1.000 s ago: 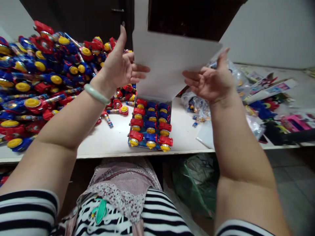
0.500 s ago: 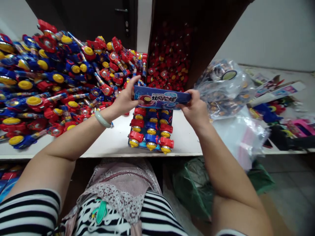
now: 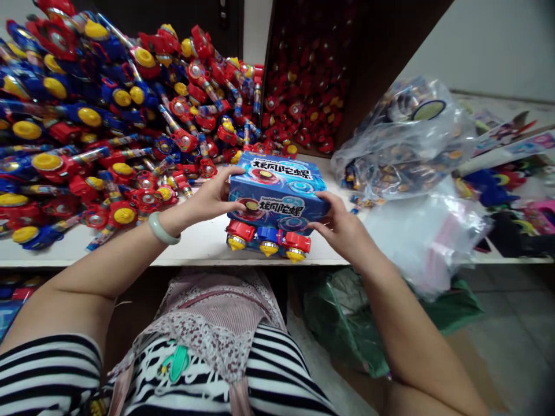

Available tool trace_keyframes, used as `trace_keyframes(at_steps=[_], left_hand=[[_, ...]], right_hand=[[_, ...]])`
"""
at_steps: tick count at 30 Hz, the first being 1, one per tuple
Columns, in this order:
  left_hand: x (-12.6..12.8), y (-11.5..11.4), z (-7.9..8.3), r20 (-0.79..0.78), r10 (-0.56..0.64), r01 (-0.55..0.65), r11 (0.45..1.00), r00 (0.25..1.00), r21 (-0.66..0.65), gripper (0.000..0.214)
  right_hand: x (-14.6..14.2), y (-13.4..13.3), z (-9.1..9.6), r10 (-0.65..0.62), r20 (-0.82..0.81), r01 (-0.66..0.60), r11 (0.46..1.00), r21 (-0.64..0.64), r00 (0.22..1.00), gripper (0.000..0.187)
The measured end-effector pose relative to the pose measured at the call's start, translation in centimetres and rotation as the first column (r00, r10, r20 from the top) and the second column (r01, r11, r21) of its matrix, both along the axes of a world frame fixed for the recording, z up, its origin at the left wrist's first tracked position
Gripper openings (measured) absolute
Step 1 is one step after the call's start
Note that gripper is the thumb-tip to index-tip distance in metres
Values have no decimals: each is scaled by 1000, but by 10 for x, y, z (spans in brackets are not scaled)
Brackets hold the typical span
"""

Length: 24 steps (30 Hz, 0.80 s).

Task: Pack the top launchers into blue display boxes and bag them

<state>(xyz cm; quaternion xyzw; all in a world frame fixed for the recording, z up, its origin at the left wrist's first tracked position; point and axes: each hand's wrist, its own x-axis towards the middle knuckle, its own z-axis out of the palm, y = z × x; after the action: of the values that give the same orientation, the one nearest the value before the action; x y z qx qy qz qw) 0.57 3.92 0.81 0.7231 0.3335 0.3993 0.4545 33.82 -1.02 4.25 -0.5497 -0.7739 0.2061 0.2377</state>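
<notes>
A blue printed cardboard box point(image 3: 277, 209) stands on the white tabletop, its top and front panels showing white and black lettering. Below its front panel a row of red and blue spinning-top toys point(image 3: 269, 240) with yellow tips sticks out. My left hand point(image 3: 214, 199) grips the box's left end, thumb across the front panel and fingers round the side. At the right end my right hand point(image 3: 342, 222) holds it the same way, thumb on the lower front corner. Both hands' fingertips are partly hidden behind the box.
A large heap of red and blue spinning-top toys point(image 3: 108, 115) covers the left. Behind, a dark bin point(image 3: 303, 110) holds more red ones. To the right lie a clear plastic bag point(image 3: 403, 144) and plastic sheets point(image 3: 416, 231). A green sack point(image 3: 342, 318) sits below the table edge.
The blue printed panel has tipped and come down over the back rows of toys, so top and front faces now show. Both hands moved down with it. The view shifted slightly.
</notes>
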Motion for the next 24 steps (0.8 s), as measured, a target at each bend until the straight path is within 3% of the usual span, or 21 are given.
trace_keyframes(at_steps=[4, 9, 13, 17, 21, 24], left_hand=[[-7, -4, -11, -164, 170, -128, 962, 972, 241, 72], [-17, -11, -14, -450, 137, 0, 957, 882, 291, 80], [-22, -5, -18, -497, 211, 5, 917, 842, 399, 78], [-26, 0, -41, -500, 286, 36, 841, 818, 540, 67], [-28, 3, -73, -519, 307, 103, 778, 798, 619, 57], [-28, 6, -83, -520, 306, 109, 775, 798, 623, 58]], right_hand=[[1, -9, -10, -27, 45, 23, 996, 86, 999, 60], [6, -16, -23, 77, 52, -77, 997, 4, 996, 67], [7, -14, -36, 55, 85, -66, 988, 137, 995, 64], [10, -12, -65, 43, 109, -72, 957, 280, 993, 52], [10, -14, -104, 55, 65, -70, 965, 254, 996, 51], [7, -14, -117, 9, 43, -18, 974, 227, 999, 53]])
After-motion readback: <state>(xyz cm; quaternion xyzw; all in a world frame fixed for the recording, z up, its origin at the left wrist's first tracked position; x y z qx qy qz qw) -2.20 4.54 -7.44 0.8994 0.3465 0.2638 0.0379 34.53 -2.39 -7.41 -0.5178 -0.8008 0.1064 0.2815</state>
